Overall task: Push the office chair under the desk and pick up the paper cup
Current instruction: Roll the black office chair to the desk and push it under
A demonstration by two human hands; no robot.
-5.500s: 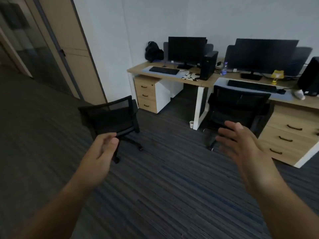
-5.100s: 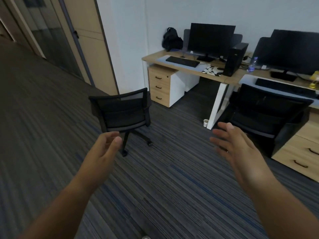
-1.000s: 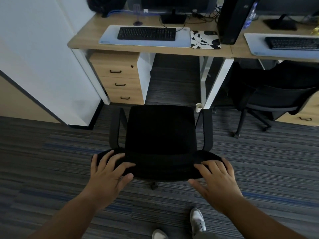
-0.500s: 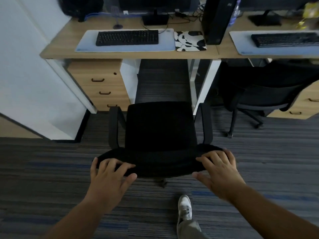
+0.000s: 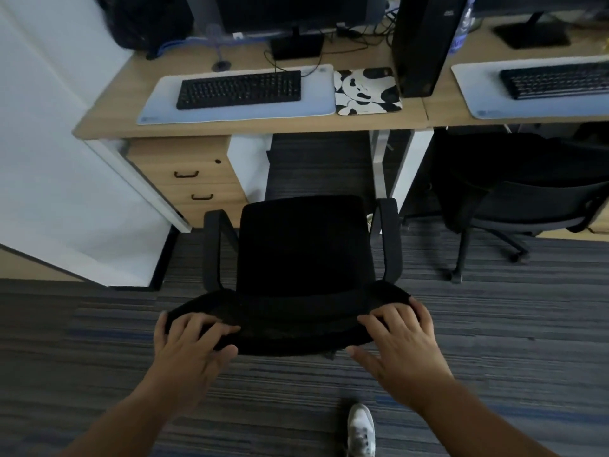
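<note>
The wooden-topped desk (image 5: 250,127) with its open knee space is faced by the black mesh-backed office chair (image 5: 301,255), not yet tucked under. The backrest's top edge is gripped by the left hand (image 5: 189,344) and right hand (image 5: 400,338), set well apart. The pushing step is judged underway; a straight forward shove is called for next. The small white paper cup (image 5: 369,219) is glimpsed on the floor behind the chair's right armrest.

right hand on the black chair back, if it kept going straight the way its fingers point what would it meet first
The right hand already rests on the black mesh office chair's backrest; its fingers point forward over the seat, probably toward the right armrest, though depth is unclear.
</note>
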